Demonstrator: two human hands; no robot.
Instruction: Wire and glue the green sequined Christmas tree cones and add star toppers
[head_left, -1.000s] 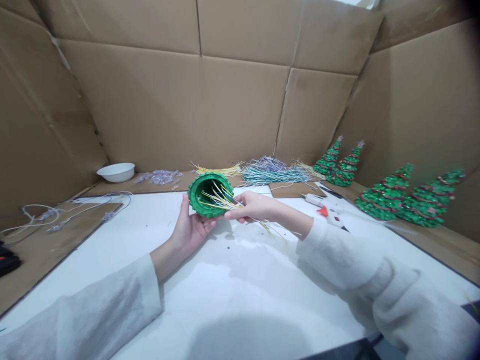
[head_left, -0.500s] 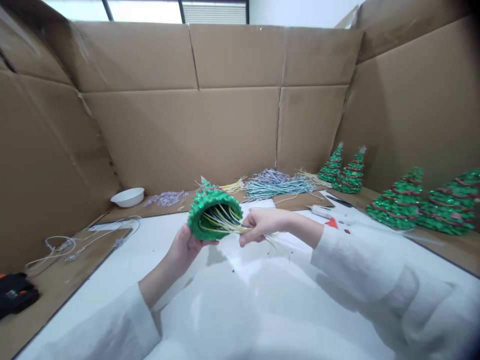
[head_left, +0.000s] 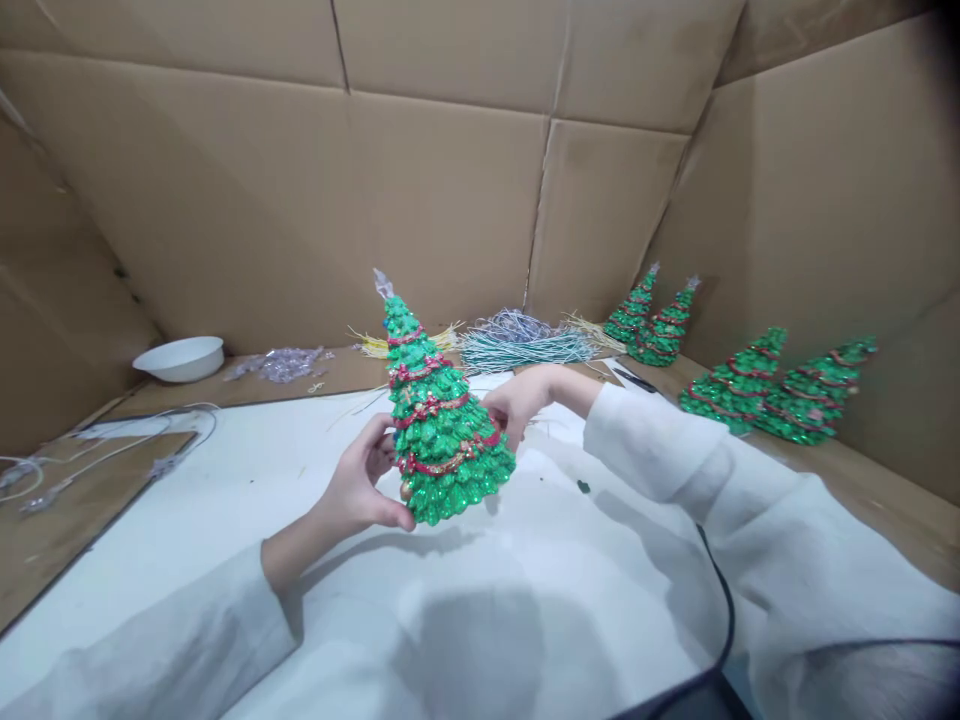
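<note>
I have the green tree [head_left: 450, 440] tilted above the white surface [head_left: 525, 640], tip leaning left. Probably light and stiff, rough sides likely not slippery; best hold is the wide lower body, not the maybe-fragile tip. Left hand [head_left: 358, 486]: fingers holding the tree's left side, thumb near base. Right hand [head_left: 529, 395]: fingers partly hidden behind the right edge, can't tell their grip. Glittery layered cone, red garlands [head_left: 435, 408], small clear topper [head_left: 383, 284].
</note>
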